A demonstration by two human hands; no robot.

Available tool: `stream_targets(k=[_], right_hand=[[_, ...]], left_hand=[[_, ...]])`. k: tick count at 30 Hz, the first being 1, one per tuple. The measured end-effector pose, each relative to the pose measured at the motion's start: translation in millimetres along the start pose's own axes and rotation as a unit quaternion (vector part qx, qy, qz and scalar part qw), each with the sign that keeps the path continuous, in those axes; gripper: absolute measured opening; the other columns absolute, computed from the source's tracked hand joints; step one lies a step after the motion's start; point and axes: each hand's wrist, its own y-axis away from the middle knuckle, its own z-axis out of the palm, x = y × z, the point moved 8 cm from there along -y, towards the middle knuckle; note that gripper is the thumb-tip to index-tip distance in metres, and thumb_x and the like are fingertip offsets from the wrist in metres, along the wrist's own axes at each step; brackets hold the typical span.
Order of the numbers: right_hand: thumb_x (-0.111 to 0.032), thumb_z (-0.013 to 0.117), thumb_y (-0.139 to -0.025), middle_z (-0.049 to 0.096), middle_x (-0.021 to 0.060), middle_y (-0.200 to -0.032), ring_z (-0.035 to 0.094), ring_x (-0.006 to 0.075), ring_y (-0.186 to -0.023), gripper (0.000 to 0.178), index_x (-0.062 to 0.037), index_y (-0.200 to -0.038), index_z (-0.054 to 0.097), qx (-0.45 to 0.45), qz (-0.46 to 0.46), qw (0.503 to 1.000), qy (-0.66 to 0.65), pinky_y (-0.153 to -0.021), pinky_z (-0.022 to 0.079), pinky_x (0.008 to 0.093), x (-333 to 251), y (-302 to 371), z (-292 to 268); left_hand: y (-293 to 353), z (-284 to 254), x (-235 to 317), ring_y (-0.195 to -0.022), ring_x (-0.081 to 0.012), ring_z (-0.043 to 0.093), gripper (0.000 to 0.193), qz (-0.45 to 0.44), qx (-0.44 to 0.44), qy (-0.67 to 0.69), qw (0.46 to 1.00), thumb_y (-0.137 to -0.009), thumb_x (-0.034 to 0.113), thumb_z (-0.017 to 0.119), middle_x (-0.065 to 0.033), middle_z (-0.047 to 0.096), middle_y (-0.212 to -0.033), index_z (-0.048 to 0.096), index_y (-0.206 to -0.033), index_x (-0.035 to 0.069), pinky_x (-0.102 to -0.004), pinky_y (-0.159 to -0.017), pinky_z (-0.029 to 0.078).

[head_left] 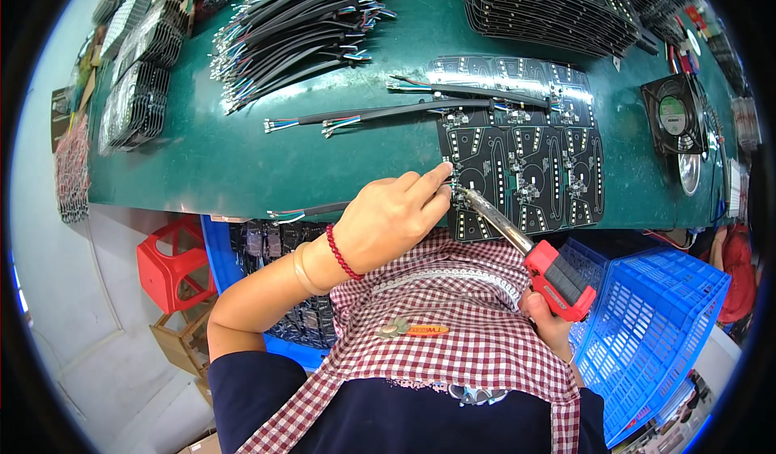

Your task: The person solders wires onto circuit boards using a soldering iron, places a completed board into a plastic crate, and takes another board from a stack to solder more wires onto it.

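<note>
A black circuit board panel (550, 159), patterned with rows of white rectangles, lies at the table's front edge. My left hand (392, 218) is closed at its left side, its fingertips pinching the wire end of a black-sleeved cable (327, 208). The cable's other end, with thin coloured wires, sticks out to the left of my hand. My right hand (548, 322) grips the red and black handle of a soldering iron (558, 280). The iron's metal shaft slants up and left, its tip at the board beside my left fingertips. Two more sleeved cables (380, 112) rest across the panel's upper part.
A large heap of sleeved cables (299, 33) covers the back left of the green table (194, 163). Stacked black boards (550, 13) stand at the back right, near a black fan (673, 114). Blue crates (647, 300) and a red stool (171, 264) are below the table.
</note>
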Motion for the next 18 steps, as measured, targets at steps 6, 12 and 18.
stream_targets(k=[6,12,18], right_hand=[[-0.009,0.069,-0.082,0.059,0.0060,-0.084,0.058,0.0163,-0.073,0.013,-0.0019,-0.092,0.063,-0.047,-0.022,0.998,0.032,-0.066,0.047,0.0302,-8.8,-6.1,5.0],[-0.010,0.069,-0.084,0.062,0.0038,-0.084,0.057,0.0125,-0.070,0.017,0.0001,-0.096,0.062,-0.016,0.005,0.995,-0.096,-0.063,0.047,0.0283,-6.4,-1.4,-5.4],[-0.021,0.059,-0.091,0.052,0.0064,-0.064,0.044,0.0104,-0.052,0.036,0.0044,-0.115,0.050,-0.027,-0.012,0.997,-0.074,-0.048,0.037,0.0261,-6.2,-12.2,-10.9]], left_hand=[[-0.1,0.7,1.9,-0.072,-0.0175,0.058,0.030,-0.003,0.001,-0.010,1.000,-0.070,0.005,0.060,-0.0142,0.058,-0.122,0.061,-0.100,-0.001,-0.0302,-0.062,0.052],[0.4,-0.1,2.7,-0.072,-0.0170,0.058,0.030,-0.006,-0.006,-0.017,1.000,-0.070,0.005,0.060,-0.0141,0.058,-0.123,0.061,-0.100,-0.001,-0.0299,-0.062,0.052],[-0.7,0.9,3.5,-0.071,-0.0169,0.058,0.030,-0.005,-0.008,-0.024,1.000,-0.070,0.005,0.061,-0.0148,0.058,-0.123,0.061,-0.099,-0.001,-0.0296,-0.062,0.052]])
